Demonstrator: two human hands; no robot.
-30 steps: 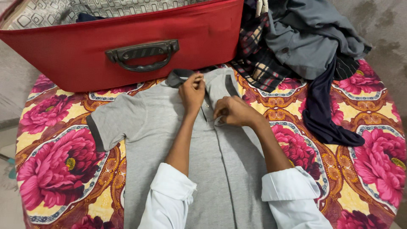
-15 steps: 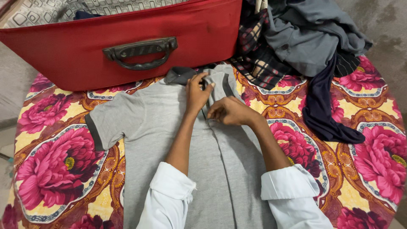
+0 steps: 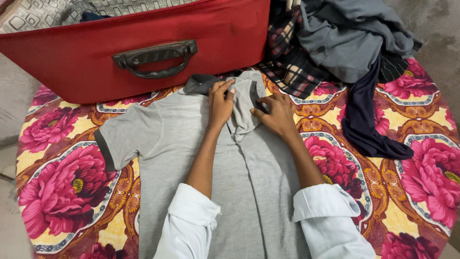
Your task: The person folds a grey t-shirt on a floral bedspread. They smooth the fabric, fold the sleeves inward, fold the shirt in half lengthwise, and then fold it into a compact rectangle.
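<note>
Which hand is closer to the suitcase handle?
Left. The left hand lies on the shirt collar just below the handle; the right hand sits farther right.

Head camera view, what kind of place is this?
Probably a room at home, likely a bedroom: a grey polo shirt lies spread on a flowered bedspread, beside an open red suitcase and a heap of clothes.

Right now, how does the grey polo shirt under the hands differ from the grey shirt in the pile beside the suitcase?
The grey polo shirt lies spread flat on the floral cloth; the darker grey shirt is crumpled on top of the pile. The polo is light heather grey with dark collar and sleeve trim; the piled shirt is a plain slate grey. Both hands, left and right, rest at the polo's collar; neither touches the piled shirt.
</note>
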